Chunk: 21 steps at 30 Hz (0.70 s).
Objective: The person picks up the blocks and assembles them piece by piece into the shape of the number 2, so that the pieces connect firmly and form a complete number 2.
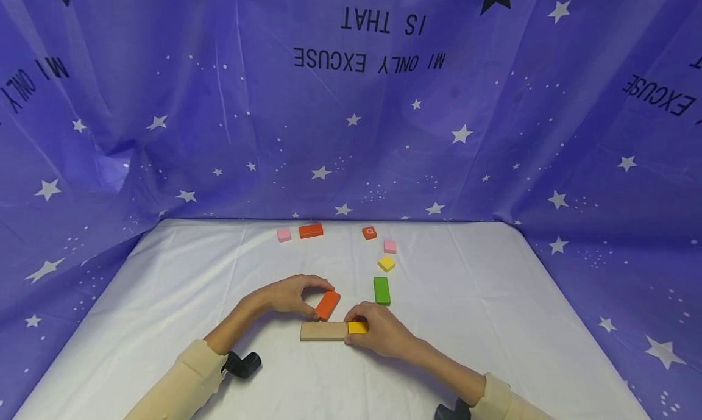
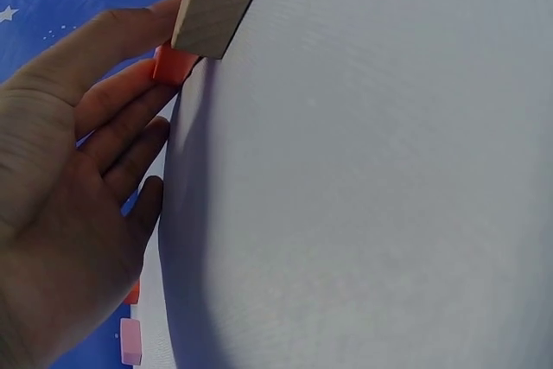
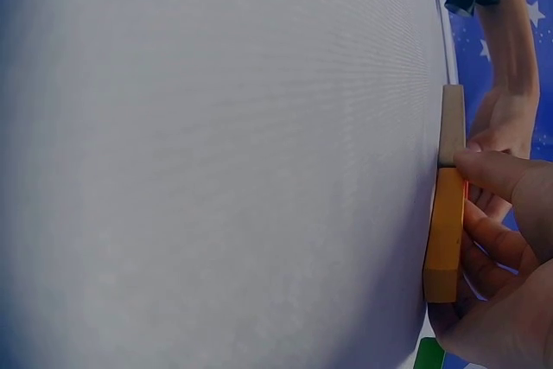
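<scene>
A plain wooden block (image 1: 322, 331) lies flat across the near middle of the white table. At its right end, my right hand (image 1: 386, 331) holds a yellow-orange block (image 3: 444, 235) between thumb and fingers, end to end with the wooden one. Just behind the wooden block, a red block (image 1: 328, 306) lies slanted. My left hand (image 1: 293, 295) pinches this red block, thumb near its close end and fingertips at its far end. In the left wrist view, the wooden block's end partly hides the red block, and the left thumb reaches behind it.
Beyond the hands, a green block (image 1: 382, 291), a yellow block (image 1: 386, 263), a pink block (image 1: 390, 247) and a red block with a white mark (image 1: 370, 233) lie scattered. Farther left are another pink block (image 1: 283, 234) and a red block (image 1: 311, 231). A starry purple cloth (image 1: 351, 145) hangs behind.
</scene>
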### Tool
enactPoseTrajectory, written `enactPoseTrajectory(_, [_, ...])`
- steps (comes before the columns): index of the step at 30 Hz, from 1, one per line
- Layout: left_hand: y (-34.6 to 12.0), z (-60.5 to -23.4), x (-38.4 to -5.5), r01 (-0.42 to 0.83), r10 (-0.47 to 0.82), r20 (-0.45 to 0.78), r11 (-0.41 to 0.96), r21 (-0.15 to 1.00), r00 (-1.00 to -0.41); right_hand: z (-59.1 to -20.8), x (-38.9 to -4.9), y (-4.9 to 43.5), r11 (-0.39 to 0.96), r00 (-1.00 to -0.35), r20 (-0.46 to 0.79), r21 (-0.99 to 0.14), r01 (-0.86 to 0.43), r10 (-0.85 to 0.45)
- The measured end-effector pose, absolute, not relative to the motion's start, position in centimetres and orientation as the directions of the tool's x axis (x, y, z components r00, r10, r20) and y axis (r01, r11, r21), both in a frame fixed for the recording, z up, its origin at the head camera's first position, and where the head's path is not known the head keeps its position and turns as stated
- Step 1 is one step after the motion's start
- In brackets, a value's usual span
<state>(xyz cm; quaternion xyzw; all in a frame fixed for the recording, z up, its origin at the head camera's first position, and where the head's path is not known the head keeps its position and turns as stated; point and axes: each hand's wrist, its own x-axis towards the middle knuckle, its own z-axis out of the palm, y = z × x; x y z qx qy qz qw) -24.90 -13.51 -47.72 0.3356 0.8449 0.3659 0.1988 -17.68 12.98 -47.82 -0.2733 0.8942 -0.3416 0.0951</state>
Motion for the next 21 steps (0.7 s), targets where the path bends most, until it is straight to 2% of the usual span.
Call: enactPoseTrajectory(21, [-13.52, -47.59, -24.60, 0.426, 0.717, -0.100, 0.513, 0.745, -0.690, -47.77, -17.65, 12.99, 0.610, -0.831, 0.022, -0.669, -0.426, -0.557])
